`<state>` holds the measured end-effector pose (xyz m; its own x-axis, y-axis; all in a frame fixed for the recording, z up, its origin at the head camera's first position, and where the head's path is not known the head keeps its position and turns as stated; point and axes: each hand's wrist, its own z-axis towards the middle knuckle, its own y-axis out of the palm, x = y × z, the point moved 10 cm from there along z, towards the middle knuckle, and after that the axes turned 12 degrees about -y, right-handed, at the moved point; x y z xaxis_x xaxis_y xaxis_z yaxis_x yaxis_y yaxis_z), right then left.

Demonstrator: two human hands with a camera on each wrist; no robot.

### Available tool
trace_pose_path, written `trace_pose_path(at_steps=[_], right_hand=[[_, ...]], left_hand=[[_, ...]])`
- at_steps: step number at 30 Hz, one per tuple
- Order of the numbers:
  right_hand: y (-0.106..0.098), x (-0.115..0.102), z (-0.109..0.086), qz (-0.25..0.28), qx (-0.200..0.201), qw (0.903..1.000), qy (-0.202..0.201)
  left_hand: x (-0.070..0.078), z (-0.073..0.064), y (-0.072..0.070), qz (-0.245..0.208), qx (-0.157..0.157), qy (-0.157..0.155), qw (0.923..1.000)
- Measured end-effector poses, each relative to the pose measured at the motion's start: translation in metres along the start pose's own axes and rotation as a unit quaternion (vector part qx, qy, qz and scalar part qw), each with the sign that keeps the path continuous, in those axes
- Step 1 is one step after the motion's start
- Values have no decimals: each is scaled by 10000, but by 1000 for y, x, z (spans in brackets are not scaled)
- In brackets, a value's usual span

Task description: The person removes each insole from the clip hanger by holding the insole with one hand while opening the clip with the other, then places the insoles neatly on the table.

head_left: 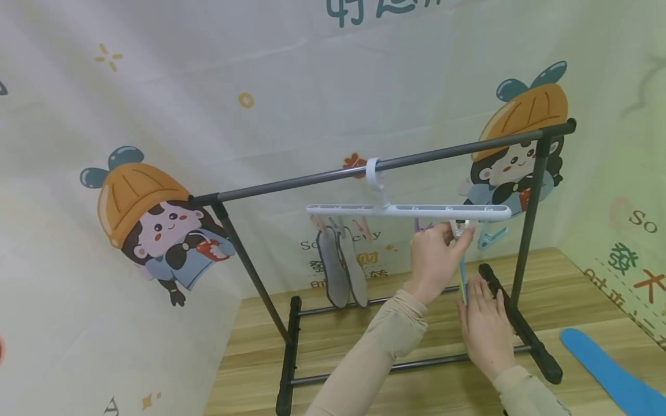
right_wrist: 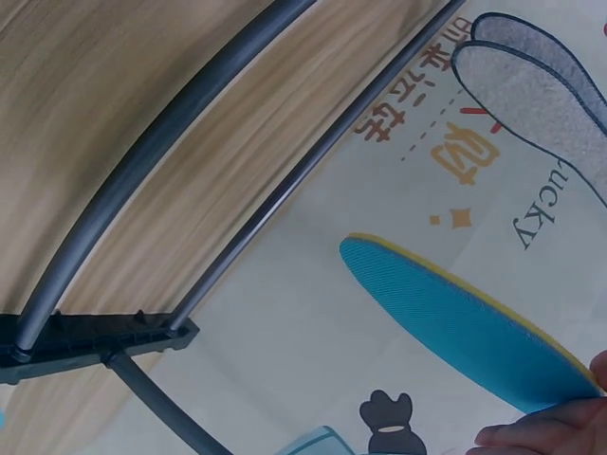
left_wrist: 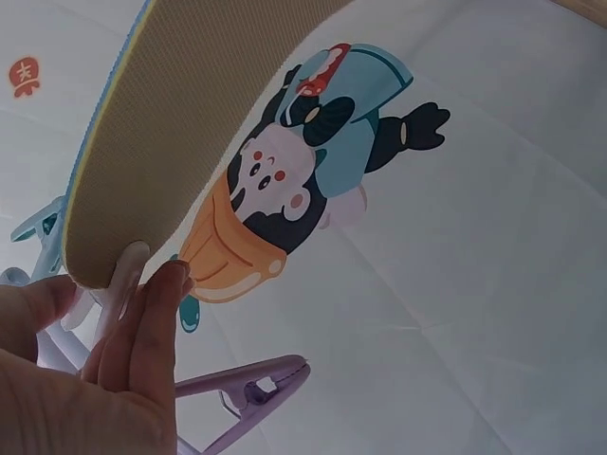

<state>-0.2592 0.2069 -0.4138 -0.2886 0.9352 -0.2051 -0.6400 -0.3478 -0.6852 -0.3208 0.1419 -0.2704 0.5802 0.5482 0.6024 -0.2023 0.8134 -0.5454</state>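
Observation:
My left hand pinches a pale clothespin under the right half of the white hanger. At that clothespin hangs an insole, its beige ribbed face showing in the left wrist view. The same insole shows a blue face and yellow edge in the right wrist view. My right hand has straight fingers beside the insole's blue face, with the thumb near its edge. A purple clothespin and a teal clothespin hang on either side of the left hand.
A grey rail on a black stand carries the hanger. Two grey insoles hang from clothespins at its left half, near a pink clothespin. A blue insole lies on the wooden table at right.

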Motion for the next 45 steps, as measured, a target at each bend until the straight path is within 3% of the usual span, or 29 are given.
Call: trace_pose_path(at_steps=[10,20,28,37,41,45], right_hand=[[3,5,-4,99,-108,9997,213],[2,12,-14,126,-56,9994,316],[3,19,-31,25,-73,9991,419],[-1,32,-43,58,-183,9977,654],[-6,36,-43,46,-149,9978,647],[-10,42,-44,21,-164,9979,625]], left_hand=[[0,0,-1,-207,67,242,9995],[-4,-1,-3,-475,61,21,9989],[-4,-2,-4,-705,110,94,9974],[-5,-4,-3,-604,91,69,9981],[-9,-7,-2,-695,-23,-50,9976],[-19,-11,4,-505,-264,-351,9978]])
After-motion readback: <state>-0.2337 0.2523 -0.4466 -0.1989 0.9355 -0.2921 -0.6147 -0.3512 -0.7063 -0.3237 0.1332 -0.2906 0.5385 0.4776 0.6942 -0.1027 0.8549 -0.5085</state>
